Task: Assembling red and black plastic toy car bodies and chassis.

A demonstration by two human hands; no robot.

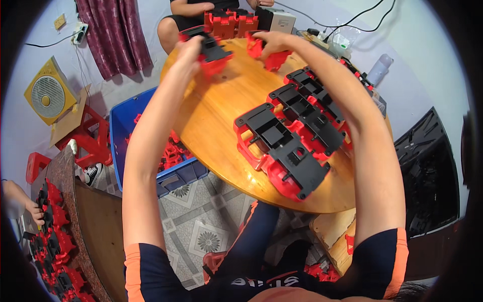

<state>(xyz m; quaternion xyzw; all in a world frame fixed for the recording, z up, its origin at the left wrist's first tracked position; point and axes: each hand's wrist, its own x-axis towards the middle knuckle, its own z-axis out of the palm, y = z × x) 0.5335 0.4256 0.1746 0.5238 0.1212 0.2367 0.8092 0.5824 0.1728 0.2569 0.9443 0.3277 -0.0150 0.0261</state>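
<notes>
Both my arms reach out over the round wooden table (pixel 229 100). My left hand (pixel 188 53) is closed on a red plastic housing with a black top plate (pixel 214 52), a little blurred, above the far left part of the table. To its right, my right hand (pixel 275 41) grips a red plastic housing (pixel 276 61) near the far edge; the fingers hide part of it. Under and beside my right forearm several red housings with black top plates (pixel 292 157) stand in a row, slanting from the near right toward the back. Yellowish cylinders show inside the nearest ones.
A blue bin (pixel 116 136) with loose red parts (pixel 171 153) stands left of the table. More red housings (pixel 231 25) sit at the far edge, before a seated person. At far left, another person's hand (pixel 35 212) touches red-black housings on a side table (pixel 70 176). A lilac bottle (pixel 380 69) stands back right.
</notes>
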